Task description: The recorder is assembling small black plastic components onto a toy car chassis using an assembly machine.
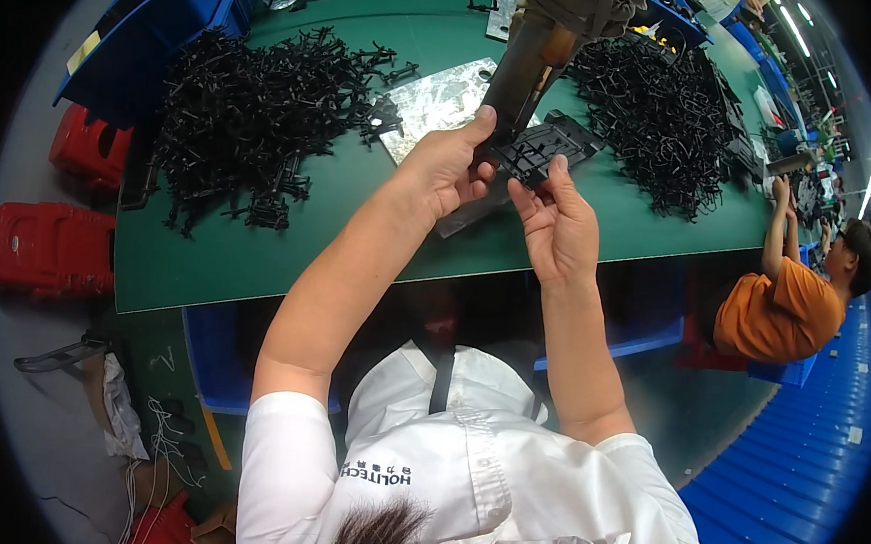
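A flat black moulded plastic part [550, 150] with slots and ribs is tilted above the table between my hands. My right hand [563, 220] pinches its near edge between thumb and fingers. My left hand [446, 164] is closed at its left edge, fingers curled and thumb raised. A dark upright tool or fixture [530, 75], topped with brownish wrapping, stands just beyond the part; its lower end is beside my left thumb, and I cannot make out its kind. Beneath lies a shiny metal plate [430, 99], partly hidden by my left hand.
The green table [259, 263] carries a heap of small black plastic pieces [257, 115] on the left and another heap of thin black pieces [650, 116] on the right. A blue bin [157, 41] stands far left, near red stools [53, 247]. A co-worker in orange [783, 315] sits at right.
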`<state>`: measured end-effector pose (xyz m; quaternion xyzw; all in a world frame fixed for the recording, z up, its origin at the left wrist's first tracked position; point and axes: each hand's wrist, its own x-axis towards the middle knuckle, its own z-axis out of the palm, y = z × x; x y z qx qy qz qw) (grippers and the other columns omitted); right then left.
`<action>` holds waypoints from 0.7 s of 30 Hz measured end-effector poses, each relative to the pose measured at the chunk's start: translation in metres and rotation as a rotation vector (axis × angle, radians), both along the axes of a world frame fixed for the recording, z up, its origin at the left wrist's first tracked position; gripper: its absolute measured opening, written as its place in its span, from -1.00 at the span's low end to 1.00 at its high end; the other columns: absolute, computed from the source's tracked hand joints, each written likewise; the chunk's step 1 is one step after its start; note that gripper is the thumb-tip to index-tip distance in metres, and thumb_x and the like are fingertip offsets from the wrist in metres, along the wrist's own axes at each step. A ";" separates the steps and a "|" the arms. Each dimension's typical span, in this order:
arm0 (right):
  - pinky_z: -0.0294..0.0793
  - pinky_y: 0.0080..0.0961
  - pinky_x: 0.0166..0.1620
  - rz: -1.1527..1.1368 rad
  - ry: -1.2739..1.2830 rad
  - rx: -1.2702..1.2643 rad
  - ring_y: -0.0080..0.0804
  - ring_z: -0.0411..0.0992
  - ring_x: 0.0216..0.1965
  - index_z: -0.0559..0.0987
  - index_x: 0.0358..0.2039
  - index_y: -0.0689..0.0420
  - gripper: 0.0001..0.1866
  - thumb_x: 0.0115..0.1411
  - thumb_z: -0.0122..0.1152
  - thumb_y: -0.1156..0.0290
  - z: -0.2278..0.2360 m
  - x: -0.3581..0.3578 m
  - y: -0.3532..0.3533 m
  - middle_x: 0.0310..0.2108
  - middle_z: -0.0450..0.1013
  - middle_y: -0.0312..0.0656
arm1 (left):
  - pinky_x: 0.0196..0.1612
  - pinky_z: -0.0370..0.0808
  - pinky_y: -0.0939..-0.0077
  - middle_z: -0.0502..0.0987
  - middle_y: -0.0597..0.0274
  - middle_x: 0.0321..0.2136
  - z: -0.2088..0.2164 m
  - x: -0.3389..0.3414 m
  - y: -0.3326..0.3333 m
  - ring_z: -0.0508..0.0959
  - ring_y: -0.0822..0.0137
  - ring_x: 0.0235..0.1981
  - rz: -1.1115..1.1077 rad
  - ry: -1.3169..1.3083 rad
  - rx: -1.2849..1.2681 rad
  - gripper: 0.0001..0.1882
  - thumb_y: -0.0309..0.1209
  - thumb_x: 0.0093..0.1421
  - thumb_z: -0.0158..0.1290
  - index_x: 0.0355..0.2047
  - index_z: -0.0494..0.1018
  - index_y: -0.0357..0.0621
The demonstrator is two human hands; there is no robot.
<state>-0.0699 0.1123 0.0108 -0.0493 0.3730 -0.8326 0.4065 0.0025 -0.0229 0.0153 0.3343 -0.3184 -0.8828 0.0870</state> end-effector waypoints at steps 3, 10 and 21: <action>0.55 -0.49 -0.18 -0.024 0.035 0.035 -0.48 0.44 -0.33 0.45 -0.31 0.30 -0.76 0.22 0.08 0.33 0.001 0.002 -0.001 -0.35 0.45 -0.16 | -0.67 0.25 0.72 0.39 0.39 -0.61 0.000 0.000 0.000 0.30 0.57 -0.67 0.005 -0.013 0.002 -0.67 -0.05 0.12 0.08 -0.43 0.42 -0.05; 0.59 -0.51 -0.20 -0.007 0.020 0.005 -0.42 0.47 -0.29 0.43 -0.23 0.27 -0.79 0.22 0.07 0.38 -0.004 -0.002 0.000 -0.31 0.43 -0.14 | -0.67 0.25 0.75 0.41 0.41 -0.60 -0.002 -0.001 0.000 0.30 0.60 -0.67 -0.007 -0.006 -0.014 -0.66 -0.03 0.13 0.06 -0.41 0.43 -0.05; 0.59 -0.51 -0.19 0.000 0.019 0.005 -0.41 0.46 -0.28 0.43 -0.23 0.27 -0.78 0.21 0.07 0.38 -0.005 -0.001 0.001 -0.30 0.43 -0.14 | -0.63 0.30 0.71 0.40 0.43 -0.63 -0.006 -0.002 -0.001 0.31 0.59 -0.65 -0.015 -0.010 -0.044 -0.65 0.00 0.14 0.04 -0.45 0.46 -0.03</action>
